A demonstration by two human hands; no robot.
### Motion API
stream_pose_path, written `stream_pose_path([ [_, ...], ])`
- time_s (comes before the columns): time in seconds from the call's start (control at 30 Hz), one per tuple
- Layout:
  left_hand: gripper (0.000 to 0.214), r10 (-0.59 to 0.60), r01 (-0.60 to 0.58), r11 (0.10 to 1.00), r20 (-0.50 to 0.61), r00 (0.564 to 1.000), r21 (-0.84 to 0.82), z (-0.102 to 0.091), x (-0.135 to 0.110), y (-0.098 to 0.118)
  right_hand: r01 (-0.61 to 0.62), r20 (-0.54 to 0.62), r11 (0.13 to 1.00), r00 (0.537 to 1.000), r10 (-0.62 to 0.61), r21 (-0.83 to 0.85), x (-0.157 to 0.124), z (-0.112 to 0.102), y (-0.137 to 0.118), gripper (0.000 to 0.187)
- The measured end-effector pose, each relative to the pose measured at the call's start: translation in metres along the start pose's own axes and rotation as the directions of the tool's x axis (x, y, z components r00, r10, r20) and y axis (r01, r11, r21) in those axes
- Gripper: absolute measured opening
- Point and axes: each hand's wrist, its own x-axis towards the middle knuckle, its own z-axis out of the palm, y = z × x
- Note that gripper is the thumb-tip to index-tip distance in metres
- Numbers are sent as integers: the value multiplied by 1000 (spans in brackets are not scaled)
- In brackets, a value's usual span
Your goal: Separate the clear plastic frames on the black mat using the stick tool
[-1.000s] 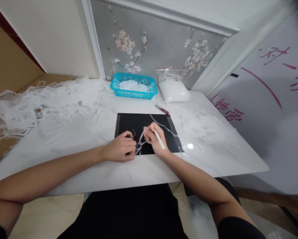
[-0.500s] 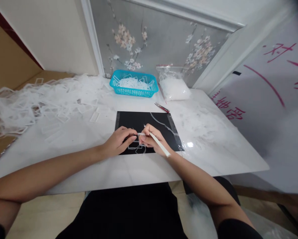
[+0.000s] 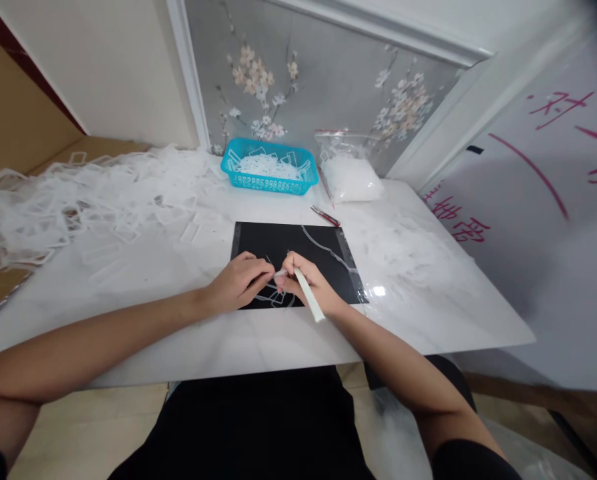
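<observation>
With the small translucent white plastic piece (image 3: pixel 280 273) between our hands as the clock's centre, our left hand (image 3: pixel 241 280) sits at nine o'clock and our right hand (image 3: pixel 320 285) at about four; neither is plainly nearer. The piece's long axis seems to run roughly nine to three, bridging both sets of fingertips, though its ends are hidden. Our right fingers are clamped on a slim off-white stick-shaped tool (image 3: pixel 309 296), its butt towards five o'clock, its tip near one (too small to make out). Whether our left fingertips pinch the piece or only steady it, we cannot tell. Beneath is a black rectangular mat (image 3: pixel 268 237), its near edge close at six o'clock, where thin clear plastic frames (image 3: pixel 277 298) lie. Our broadest room on the mat is from twelve to two, crossed by a curved translucent plastic strip (image 3: pixel 323 250), with red-handled metal pliers (image 3: pixel 325 217) by the far edge.
</observation>
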Motion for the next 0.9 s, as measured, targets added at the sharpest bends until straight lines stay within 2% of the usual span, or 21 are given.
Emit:
stream_pose_path([
  [0.13,16,-7,9,998,-24,1000,57,1,-1,-2,22,-50,971,998,-35,-239,1,-1,2,36],
  [0.2,15,-36,39,996,-44,998,79,1,-1,-2,52,-113,934,989,-99,-355,3,-3,3,36],
  [0.33,15,-147,153,986,-85,985,65,1,-3,-3,125,-293,880,914,-282,-459,2,-7,-3,35],
  [0.4,15,-189,195,979,-97,977,57,2,-4,-4,115,-327,872,897,-296,-475,-1,-6,-8,36],
  [0.53,14,-230,235,971,-94,969,42,4,-5,-4,43,-234,864,955,-184,-502,-7,3,-13,35],
  [0.6,15,-226,229,973,-74,971,32,4,-5,-2,28,-201,859,968,-150,-511,-8,9,-11,32],
  [0.8,12,-198,198,980,-25,980,-6,3,-5,4,44,-198,829,963,-184,-558,-6,12,-7,32],
  [0.9,10,-139,139,990,-17,990,10,3,-4,4,42,-203,816,960,-193,-577,-6,11,-7,34],
])
